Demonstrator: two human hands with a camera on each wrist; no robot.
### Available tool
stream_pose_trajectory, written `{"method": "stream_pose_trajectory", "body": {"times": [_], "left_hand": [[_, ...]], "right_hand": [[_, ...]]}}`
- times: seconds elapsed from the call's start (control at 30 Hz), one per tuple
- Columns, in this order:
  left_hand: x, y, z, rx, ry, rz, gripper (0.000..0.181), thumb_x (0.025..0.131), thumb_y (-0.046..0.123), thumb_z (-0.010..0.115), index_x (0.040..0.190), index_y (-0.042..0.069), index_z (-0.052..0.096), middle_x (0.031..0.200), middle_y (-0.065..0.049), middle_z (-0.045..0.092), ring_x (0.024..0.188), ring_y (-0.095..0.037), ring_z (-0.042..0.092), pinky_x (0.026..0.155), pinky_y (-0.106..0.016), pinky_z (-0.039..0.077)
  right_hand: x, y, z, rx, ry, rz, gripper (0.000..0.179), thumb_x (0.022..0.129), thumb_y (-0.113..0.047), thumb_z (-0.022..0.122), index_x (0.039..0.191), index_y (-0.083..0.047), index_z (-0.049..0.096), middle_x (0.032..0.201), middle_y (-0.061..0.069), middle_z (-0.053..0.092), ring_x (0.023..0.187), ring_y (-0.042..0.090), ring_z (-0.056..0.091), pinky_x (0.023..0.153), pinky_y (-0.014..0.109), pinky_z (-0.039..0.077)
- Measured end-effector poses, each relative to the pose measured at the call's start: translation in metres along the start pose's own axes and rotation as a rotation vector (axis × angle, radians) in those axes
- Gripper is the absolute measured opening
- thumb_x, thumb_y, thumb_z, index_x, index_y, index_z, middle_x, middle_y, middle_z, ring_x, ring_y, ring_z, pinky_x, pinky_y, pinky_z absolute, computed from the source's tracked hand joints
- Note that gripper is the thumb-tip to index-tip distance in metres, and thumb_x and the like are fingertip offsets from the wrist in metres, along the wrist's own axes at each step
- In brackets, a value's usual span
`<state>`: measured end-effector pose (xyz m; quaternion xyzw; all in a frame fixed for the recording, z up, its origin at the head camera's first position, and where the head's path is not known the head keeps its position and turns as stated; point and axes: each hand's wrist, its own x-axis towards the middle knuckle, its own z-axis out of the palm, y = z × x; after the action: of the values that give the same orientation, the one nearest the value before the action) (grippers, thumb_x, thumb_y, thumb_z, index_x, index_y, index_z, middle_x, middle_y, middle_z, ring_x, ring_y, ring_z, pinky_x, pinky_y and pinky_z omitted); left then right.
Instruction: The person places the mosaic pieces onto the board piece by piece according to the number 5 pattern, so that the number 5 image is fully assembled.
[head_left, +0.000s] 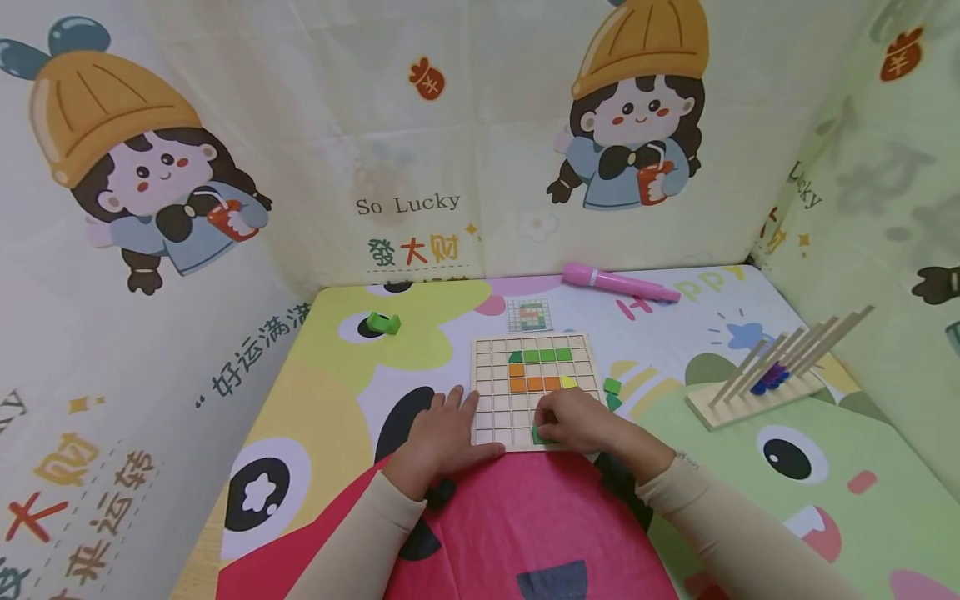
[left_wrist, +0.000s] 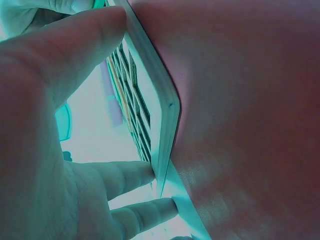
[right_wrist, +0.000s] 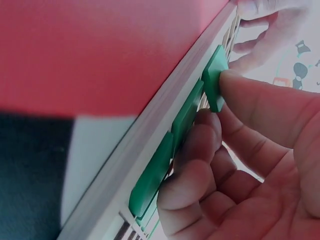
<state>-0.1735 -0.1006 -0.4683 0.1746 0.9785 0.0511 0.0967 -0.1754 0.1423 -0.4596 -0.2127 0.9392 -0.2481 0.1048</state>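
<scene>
A square wooden grid board [head_left: 491,375] lies in front of me. On it are a row of green tiles [head_left: 547,356], several orange tiles [head_left: 535,384] and a yellow tile [head_left: 568,382]. My left hand [head_left: 442,437] rests at its near left corner, thumb along the front edge, fingers fairly straight at the left side. My right hand [head_left: 577,421] pinches a flat green tile [right_wrist: 215,77] between thumb and finger, tilted over the board's front row. Beside it, two more green tiles [right_wrist: 151,177] sit along that front edge, partly behind the fingers in the right wrist view.
A small printed pattern card [head_left: 529,315] lies beyond the board. Behind it to the right is a pink marker-like stick [head_left: 622,283]. Green pieces [head_left: 384,323] lie at back left, loose green tiles [head_left: 612,386] right of the board. Far right stands a wooden peg rack [head_left: 720,408] with purple-blue beads.
</scene>
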Motion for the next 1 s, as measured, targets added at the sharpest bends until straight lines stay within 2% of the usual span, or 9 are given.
{"method": "stream_pose_trajectory", "body": {"times": [0.33,0.4,0.6,0.7,0.83,1.0], "left_hand": [[0.001,-0.001,0.003,0.006,0.006,-0.004,0.103,0.081,0.071,0.07,0.159,0.012,0.04,0.161,-0.016,0.041,0.143,-0.041,0.042,0.102,-0.052,0.054],[0.001,-0.001,0.003,0.007,0.005,-0.002,0.103,0.081,0.071,0.07,0.159,0.011,0.04,0.161,-0.017,0.041,0.143,-0.041,0.042,0.102,-0.052,0.054],[0.001,-0.001,0.002,0.005,0.004,-0.002,0.103,0.082,0.071,0.07,0.16,0.012,0.039,0.161,-0.017,0.04,0.144,-0.041,0.041,0.102,-0.053,0.054],[0.001,-0.001,0.001,0.003,0.006,-0.002,0.103,0.082,0.072,0.069,0.16,0.011,0.039,0.161,-0.017,0.04,0.144,-0.041,0.041,0.102,-0.053,0.054],[0.001,0.0,0.001,-0.006,0.009,-0.001,0.103,0.082,0.071,0.07,0.16,0.011,0.039,0.161,-0.017,0.041,0.143,-0.04,0.042,0.101,-0.054,0.054],[0.001,0.001,0.001,-0.009,0.005,0.001,0.103,0.082,0.071,0.07,0.16,0.011,0.039,0.161,-0.017,0.04,0.144,-0.041,0.041,0.101,-0.054,0.054]], "right_hand": [[-0.001,-0.005,0.006,-0.085,0.049,0.026,0.01,0.089,-0.016,0.08,0.084,-0.02,0.072,0.078,-0.008,0.062,0.076,0.012,0.055,0.069,0.032,0.05],[-0.003,-0.006,0.006,-0.078,0.059,0.007,0.009,0.089,-0.016,0.08,0.085,-0.02,0.072,0.079,-0.008,0.062,0.076,0.011,0.055,0.069,0.033,0.051],[-0.016,0.001,-0.001,-0.032,0.075,-0.12,0.008,0.089,-0.019,0.079,0.09,-0.02,0.071,0.079,-0.013,0.061,0.075,0.006,0.055,0.071,0.028,0.051],[-0.023,0.011,-0.007,-0.007,0.08,-0.126,0.008,0.09,-0.02,0.078,0.091,-0.02,0.07,0.075,-0.014,0.058,0.072,0.005,0.053,0.068,0.026,0.048],[-0.031,0.029,-0.021,-0.025,0.117,-0.071,0.005,0.092,-0.017,0.075,0.092,-0.017,0.07,0.074,-0.011,0.058,0.07,0.007,0.052,0.066,0.027,0.046],[-0.04,0.052,-0.036,-0.136,0.188,0.15,0.011,0.094,-0.018,0.071,0.099,-0.008,0.073,0.084,0.001,0.068,0.072,0.015,0.059,0.064,0.036,0.05]]}}
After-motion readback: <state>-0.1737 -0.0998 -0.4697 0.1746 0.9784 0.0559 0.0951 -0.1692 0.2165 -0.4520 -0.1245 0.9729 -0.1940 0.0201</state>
